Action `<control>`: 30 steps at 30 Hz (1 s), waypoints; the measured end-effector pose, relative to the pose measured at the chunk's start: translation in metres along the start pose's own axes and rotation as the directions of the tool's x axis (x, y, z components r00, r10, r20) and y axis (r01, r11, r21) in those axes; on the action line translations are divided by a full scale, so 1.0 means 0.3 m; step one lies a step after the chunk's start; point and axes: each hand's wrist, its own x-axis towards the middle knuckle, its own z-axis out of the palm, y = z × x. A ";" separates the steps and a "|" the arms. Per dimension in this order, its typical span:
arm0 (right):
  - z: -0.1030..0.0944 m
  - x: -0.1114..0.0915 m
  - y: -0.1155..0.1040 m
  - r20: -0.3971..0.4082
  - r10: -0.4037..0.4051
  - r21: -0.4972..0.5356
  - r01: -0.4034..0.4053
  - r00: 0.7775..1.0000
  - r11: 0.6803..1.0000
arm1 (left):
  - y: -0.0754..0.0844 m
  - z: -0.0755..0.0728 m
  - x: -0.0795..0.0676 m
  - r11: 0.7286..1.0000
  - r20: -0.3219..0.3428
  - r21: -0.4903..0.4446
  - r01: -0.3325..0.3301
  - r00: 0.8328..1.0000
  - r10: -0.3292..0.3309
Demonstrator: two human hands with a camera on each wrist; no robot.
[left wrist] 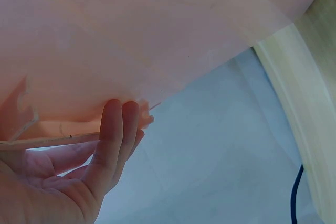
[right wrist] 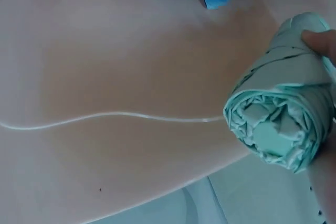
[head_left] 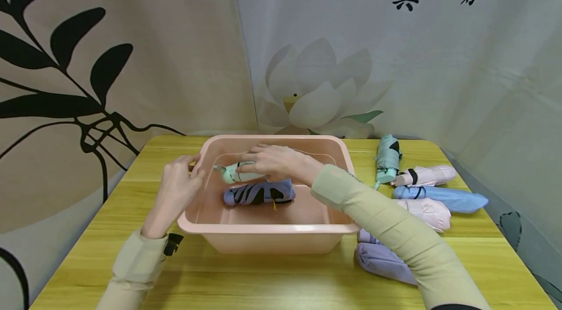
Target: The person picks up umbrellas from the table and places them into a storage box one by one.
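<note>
A pink plastic basin (head_left: 272, 228) stands on the wooden table. My left hand (head_left: 177, 188) grips its left rim, and in the left wrist view the fingers (left wrist: 110, 135) curl up against the basin's outer wall. Inside the basin, my right hand (head_left: 281, 161) holds a rolled mint-green folding umbrella (head_left: 231, 173) near the back. The right wrist view shows the umbrella's round, gathered end, with a fingertip (right wrist: 320, 43) on its side. A blue-violet folded umbrella (head_left: 254, 194) with black markings lies on the basin floor, in front of the mint-green one.
Right of the basin lie a teal umbrella (head_left: 387, 161), a pale pink one (head_left: 432, 175), a blue one (head_left: 452, 199) and another pink one (head_left: 432, 213). A lavender umbrella (head_left: 382, 260) is partly hidden under my right sleeve. A printed curtain (head_left: 197, 56) hangs behind the table.
</note>
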 end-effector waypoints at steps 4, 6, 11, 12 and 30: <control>0.015 0.004 -0.009 0.022 0.001 -0.005 -0.001 1.000 1.000 | 0.000 0.001 -0.001 1.000 -0.009 0.007 -0.010 1.000 0.010; 0.020 0.005 -0.012 0.018 -0.002 -0.010 0.002 1.000 1.000 | 0.001 0.001 -0.001 1.000 -0.010 0.006 -0.012 1.000 0.012; 0.011 -0.003 -0.009 -0.071 0.027 -0.004 -0.027 0.997 1.000 | 0.002 0.000 0.000 1.000 -0.008 0.006 -0.015 1.000 0.015; 0.007 -0.006 -0.006 -0.091 0.038 0.006 -0.037 0.995 0.999 | 0.002 0.000 0.000 1.000 -0.006 0.006 -0.014 1.000 0.014; -0.108 -0.086 0.059 -0.268 0.162 0.151 -0.124 0.950 0.981 | -0.002 0.005 0.002 1.000 -0.005 0.005 0.003 1.000 -0.003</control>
